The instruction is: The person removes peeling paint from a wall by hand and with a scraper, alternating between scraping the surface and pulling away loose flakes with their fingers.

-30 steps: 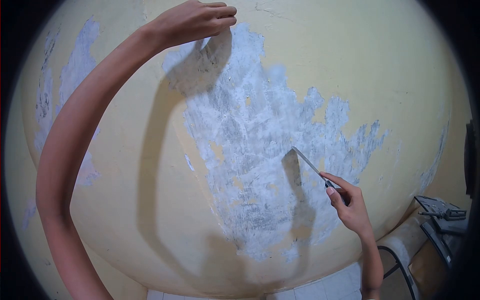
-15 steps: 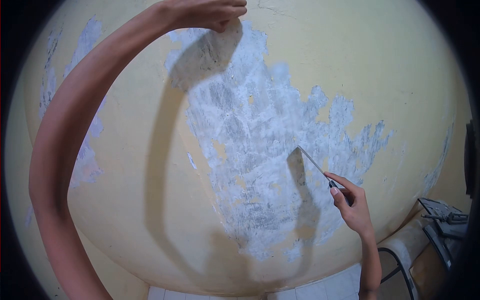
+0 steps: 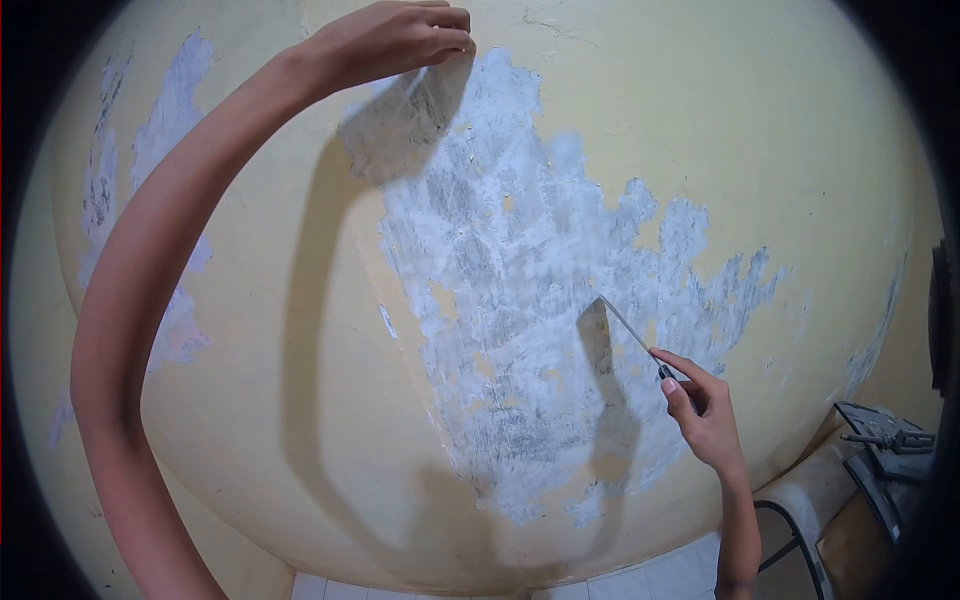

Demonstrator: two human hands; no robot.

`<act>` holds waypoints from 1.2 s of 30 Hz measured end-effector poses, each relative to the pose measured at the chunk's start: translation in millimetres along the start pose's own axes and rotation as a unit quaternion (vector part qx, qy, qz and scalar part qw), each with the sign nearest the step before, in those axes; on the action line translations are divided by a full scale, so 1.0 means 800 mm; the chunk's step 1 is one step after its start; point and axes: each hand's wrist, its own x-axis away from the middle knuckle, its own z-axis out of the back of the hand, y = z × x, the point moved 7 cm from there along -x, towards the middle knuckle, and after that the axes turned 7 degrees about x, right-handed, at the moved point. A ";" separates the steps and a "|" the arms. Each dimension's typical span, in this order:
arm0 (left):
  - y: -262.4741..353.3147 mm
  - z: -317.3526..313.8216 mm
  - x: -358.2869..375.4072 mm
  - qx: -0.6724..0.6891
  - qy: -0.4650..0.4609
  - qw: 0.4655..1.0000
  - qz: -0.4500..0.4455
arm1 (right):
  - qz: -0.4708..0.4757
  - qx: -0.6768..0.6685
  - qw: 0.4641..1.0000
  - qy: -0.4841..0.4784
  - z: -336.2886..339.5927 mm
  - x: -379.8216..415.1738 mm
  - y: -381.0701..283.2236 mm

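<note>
Far left: narrow stripped streaks (image 3: 103, 150) and a taller pale patch (image 3: 172, 120) show where the yellow paint is off the wall (image 3: 230, 330). The left arm (image 3: 105, 350) rises from the bottom edge in front of these and bends over to the right near the top.

Left hand (image 3: 405, 40): near the upper edge of the main stripped area, fingers curled inward. Cannot tell whether anything is held in them, nor whether they touch the wall. The arm's shadow (image 3: 302, 350) falls on the wall below and to the right of it.

Centre: large bare area (image 3: 490, 250), white-grey with ragged edges and small islands of yellow paint. Pale floor tiles (image 3: 650, 575) along the bottom.

Right of centre: scraper (image 3: 630, 328), thin metal blade seen nearly edge-on, slanting up and left. Its tip meets its own shadow on the bare area and appears to touch there. Right hand (image 3: 710, 420) is closed around the dark handle, thumb on the near side, index finger extended along it toward the blade.

Lower right: curved black frame (image 3: 815, 560), with dark grey equipment (image 3: 890, 455) above it. Right edge: dark object (image 3: 938, 320), unidentified.
</note>
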 end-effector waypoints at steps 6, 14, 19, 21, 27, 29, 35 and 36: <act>0.015 -0.007 0.011 -0.102 0.058 0.988 -0.101 | -0.011 0.001 1.000 -0.006 -0.001 0.001 -0.002; 0.013 -0.008 -0.012 -0.137 0.011 0.990 -0.041 | -0.018 -0.006 1.000 -0.010 -0.002 0.001 -0.001; 0.016 -0.018 -0.026 -0.231 -0.059 0.967 -0.091 | -0.016 0.000 1.000 -0.008 -0.001 0.000 0.002; 0.015 -0.016 -0.033 -0.220 -0.076 0.968 -0.092 | -0.016 -0.006 1.000 -0.009 -0.002 0.000 0.001; 0.007 -0.016 -0.054 -0.099 -0.182 0.978 -0.027 | -0.021 -0.018 1.000 -0.009 0.000 0.002 0.004; -0.004 -0.030 -0.054 -0.105 -0.183 0.976 -0.058 | -0.020 -0.017 1.000 -0.007 0.001 0.003 0.006; -0.018 -0.018 -0.056 -0.016 -0.117 0.991 -0.064 | -0.016 -0.023 1.000 0.005 0.012 0.011 0.004; -0.033 0.003 -0.057 0.046 -0.073 0.996 -0.004 | -0.019 -0.024 1.000 0.005 0.012 0.012 0.005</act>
